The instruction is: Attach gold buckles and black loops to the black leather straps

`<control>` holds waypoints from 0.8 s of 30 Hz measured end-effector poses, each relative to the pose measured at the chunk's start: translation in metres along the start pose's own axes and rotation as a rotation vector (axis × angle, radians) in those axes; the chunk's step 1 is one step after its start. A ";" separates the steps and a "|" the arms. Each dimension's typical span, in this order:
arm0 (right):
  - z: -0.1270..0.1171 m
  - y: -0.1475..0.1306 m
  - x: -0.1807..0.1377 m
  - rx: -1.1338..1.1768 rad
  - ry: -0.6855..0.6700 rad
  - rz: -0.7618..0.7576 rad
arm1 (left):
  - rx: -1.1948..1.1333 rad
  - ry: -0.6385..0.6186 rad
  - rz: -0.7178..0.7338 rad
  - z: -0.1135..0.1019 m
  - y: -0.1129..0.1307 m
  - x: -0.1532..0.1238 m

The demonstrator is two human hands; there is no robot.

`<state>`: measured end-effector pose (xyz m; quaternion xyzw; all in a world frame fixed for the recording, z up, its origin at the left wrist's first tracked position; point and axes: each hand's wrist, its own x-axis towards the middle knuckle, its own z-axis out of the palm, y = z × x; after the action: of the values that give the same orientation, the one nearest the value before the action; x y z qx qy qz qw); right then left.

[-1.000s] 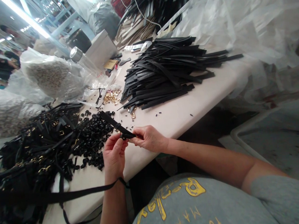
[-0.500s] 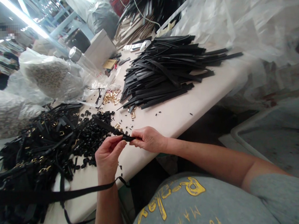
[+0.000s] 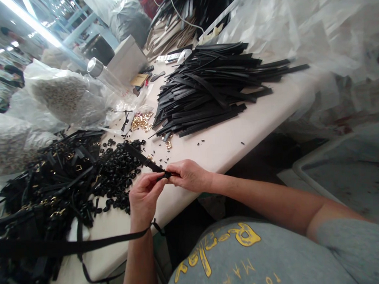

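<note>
Now the left hand [image 3: 144,199] and right hand [image 3: 190,175] pinch the black strap [image 3: 151,164] over the table [image 3: 220,146]; a loosened pinch could drop it among those black loops [image 3: 119,170] alongside.

We record one head-worn view, facing forward and down over the wearer's grey T-shirt [image 3: 279,250], with left hand [image 3: 144,198] and right hand [image 3: 190,176] near, white worktable [image 3: 217,153] crossing diagonally.

My pale counter [image 3: 222,146] carries piled black strips [image 3: 202,90], with gold buckles [image 3: 141,121] beside them. On my left lie small black loops [image 3: 114,170] and tangled straps [image 3: 47,180].
</note>
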<state>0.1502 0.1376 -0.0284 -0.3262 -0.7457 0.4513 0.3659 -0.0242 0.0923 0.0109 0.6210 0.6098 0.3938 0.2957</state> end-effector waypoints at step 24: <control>-0.004 -0.001 -0.002 0.237 0.030 0.061 | -0.247 0.221 -0.156 0.022 0.002 -0.006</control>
<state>0.1538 0.1374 -0.0265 -0.3100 -0.6714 0.5420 0.3993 -0.0038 0.0886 0.0007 0.4835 0.6321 0.5075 0.3305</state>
